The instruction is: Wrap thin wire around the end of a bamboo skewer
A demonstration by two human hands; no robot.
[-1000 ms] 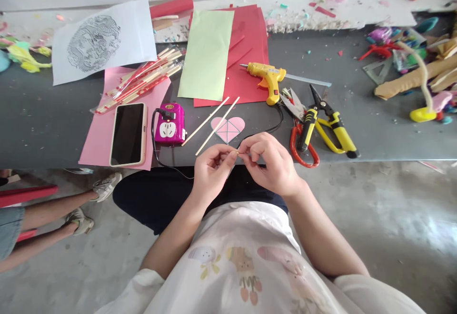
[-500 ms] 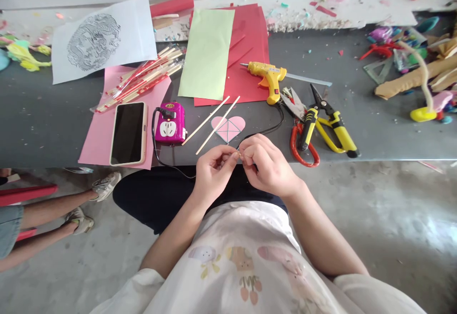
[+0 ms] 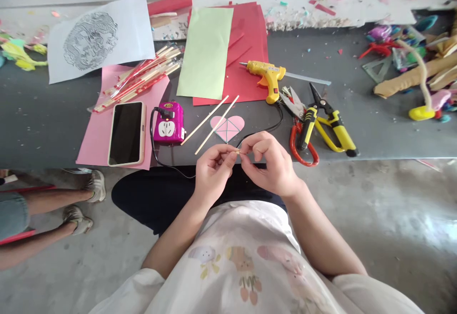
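Head view: one camera looks down on both hands at the front edge of the grey table [image 3: 374, 133].
Left hand [image 3: 213, 171]: thumb and forefinger are closed narrowly on the left end of a short stick piece [image 3: 238, 152].
Right hand [image 3: 272, 164]: the fingertips pinch the same piece's right end, with the other fingers curled.
Short stick piece: it is held between both hands, above the lap.
Nearby: a pink paper heart [image 3: 228, 127] and two thin sticks [image 3: 204, 120] lie just behind the hands, with red-handled scissors [image 3: 294, 126] to the right.

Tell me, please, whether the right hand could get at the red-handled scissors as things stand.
Probably yes: the red-handled scissors lie just right of the right hand, with nothing between. But that hand and the left hand pinch a small piece, and yellow-handled cutters overlap the scissors.
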